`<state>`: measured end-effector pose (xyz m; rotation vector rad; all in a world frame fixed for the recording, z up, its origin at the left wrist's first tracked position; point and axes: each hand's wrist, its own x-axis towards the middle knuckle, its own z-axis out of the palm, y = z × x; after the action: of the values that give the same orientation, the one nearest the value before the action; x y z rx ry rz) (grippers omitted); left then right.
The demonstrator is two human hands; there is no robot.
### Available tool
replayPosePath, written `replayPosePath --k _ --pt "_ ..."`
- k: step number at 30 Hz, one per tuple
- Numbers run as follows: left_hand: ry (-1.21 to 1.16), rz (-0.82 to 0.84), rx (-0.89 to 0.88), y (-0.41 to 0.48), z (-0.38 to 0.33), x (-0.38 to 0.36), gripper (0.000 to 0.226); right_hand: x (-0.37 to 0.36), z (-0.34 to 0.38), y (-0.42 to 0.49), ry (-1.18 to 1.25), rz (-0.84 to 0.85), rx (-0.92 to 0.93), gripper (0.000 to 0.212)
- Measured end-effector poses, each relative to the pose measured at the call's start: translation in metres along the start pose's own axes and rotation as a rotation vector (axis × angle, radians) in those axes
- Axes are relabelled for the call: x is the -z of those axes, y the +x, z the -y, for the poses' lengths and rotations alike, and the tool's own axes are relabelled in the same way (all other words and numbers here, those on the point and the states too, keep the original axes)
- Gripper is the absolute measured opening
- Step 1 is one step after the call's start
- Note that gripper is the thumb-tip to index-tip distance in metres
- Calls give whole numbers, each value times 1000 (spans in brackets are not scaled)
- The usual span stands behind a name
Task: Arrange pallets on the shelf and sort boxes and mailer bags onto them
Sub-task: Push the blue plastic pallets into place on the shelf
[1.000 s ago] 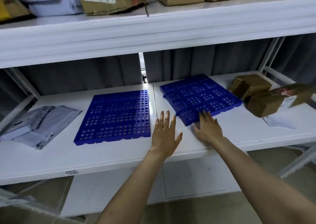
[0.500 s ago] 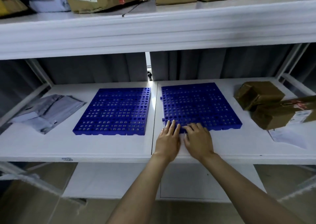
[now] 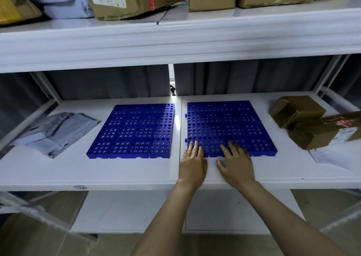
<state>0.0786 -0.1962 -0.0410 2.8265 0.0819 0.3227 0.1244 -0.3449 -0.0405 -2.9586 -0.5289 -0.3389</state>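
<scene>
Both hands lie flat with straight fingers, holding nothing. The left hand (image 3: 192, 165) and right hand (image 3: 235, 165) rest their fingertips on the near edge of the centre-right blue pallet (image 3: 230, 122). The second pallet (image 3: 134, 130) sits just beside it, frame-left. The boxes (image 3: 297, 111) lie at frame right, nearer the right hand; the mailer bags (image 3: 54, 132) lie far left.

Grey curtain (image 3: 109, 83) (pleated), beige floor (image 3: 322, 203)

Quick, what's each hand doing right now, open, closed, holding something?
Left hand: open, straight fingers resting on the near edge of the right blue pallet.
Right hand: open, fingers on the same pallet edge, holding nothing.
</scene>
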Motion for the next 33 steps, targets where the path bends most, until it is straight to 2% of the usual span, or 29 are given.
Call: replayPosePath --k 10,18,30,33 --pt "9 62 -87 1 18 9 54 3 22 -5 28 38 -98 61" --pt "43 196 -155 3 29 18 58 7 36 -5 82 112 -212 60" --pt "106 303 -307 6 44 36 62 23 44 7 210 206 -311 49" --pt "139 316 -319 8 44 37 64 26 50 2 156 139 -332 50"
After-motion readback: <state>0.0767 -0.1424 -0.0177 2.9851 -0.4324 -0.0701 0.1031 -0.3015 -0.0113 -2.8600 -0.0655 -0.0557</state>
